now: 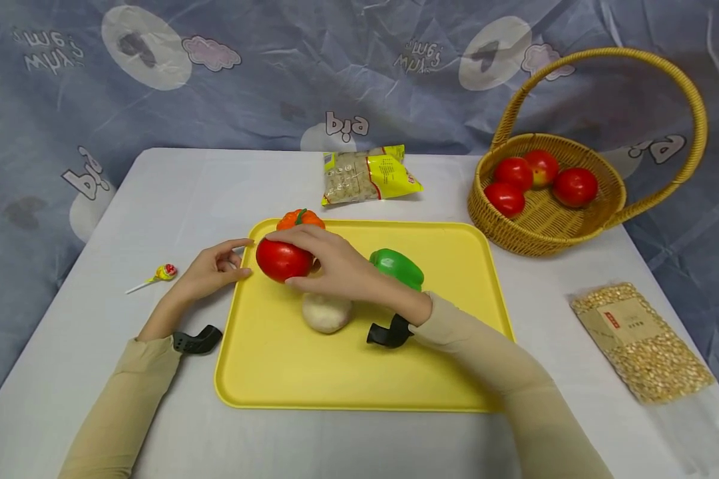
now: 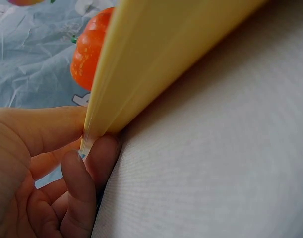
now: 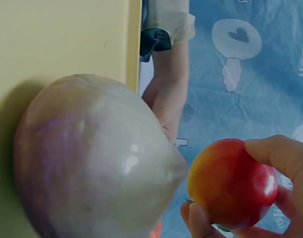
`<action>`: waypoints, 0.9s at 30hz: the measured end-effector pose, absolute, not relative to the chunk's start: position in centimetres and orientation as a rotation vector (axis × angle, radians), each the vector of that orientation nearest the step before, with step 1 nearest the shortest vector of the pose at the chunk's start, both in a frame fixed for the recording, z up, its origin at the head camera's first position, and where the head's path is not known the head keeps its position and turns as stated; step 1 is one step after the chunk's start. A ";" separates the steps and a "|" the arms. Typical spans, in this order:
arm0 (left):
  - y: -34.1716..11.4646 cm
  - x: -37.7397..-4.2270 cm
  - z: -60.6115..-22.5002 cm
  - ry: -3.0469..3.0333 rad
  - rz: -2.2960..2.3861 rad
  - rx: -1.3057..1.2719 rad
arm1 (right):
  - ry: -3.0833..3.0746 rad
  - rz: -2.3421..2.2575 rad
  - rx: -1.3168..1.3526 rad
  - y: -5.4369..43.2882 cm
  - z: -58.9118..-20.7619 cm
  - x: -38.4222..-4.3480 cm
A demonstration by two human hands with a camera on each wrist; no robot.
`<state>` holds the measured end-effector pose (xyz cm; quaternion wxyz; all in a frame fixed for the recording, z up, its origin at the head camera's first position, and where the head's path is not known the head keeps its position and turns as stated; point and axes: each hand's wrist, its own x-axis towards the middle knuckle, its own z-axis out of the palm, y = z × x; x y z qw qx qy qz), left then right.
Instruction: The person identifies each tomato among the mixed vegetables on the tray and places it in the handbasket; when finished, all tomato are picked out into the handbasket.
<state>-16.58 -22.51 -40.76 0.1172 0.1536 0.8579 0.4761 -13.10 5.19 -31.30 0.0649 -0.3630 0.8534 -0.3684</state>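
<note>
My right hand point(image 1: 347, 266) grips a red tomato point(image 1: 280, 261) over the left part of a yellow tray point(image 1: 275, 372). In the right wrist view this tomato point(image 3: 230, 183) shows a yellow patch and a bit of green leaf. My left hand point(image 1: 206, 271) is at the tray's left edge; the left wrist view shows its thumb and fingers pinching the tray rim point(image 2: 99, 94). Close by are an orange pumpkin point(image 1: 291, 219), partly hidden behind the right hand, and a pale, purple-tinged bulb-shaped vegetable point(image 1: 326, 315). A green pepper point(image 1: 397, 266) lies beyond the right wrist.
A wicker basket point(image 1: 515, 236) with a tall handle holds several tomatoes at the back right. Behind the tray lies a yellow-and-clear food bag point(image 1: 365, 176). A bag of yellow grains point(image 1: 647, 346) lies at right, a lollipop point(image 1: 164, 271) at left.
</note>
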 end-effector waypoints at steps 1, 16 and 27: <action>-22.5 -16.6 -40.7 2.511 1.392 0.451 | 2.582 -1.133 -1.091 5.5 -31.2 -13.0; -22.6 -16.5 -40.9 2.512 1.400 0.477 | 2.686 -1.423 -1.002 11.5 -30.4 -12.6; -22.4 -16.4 -40.5 2.517 1.407 0.490 | 2.814 -1.564 -0.785 16.6 -29.7 -12.9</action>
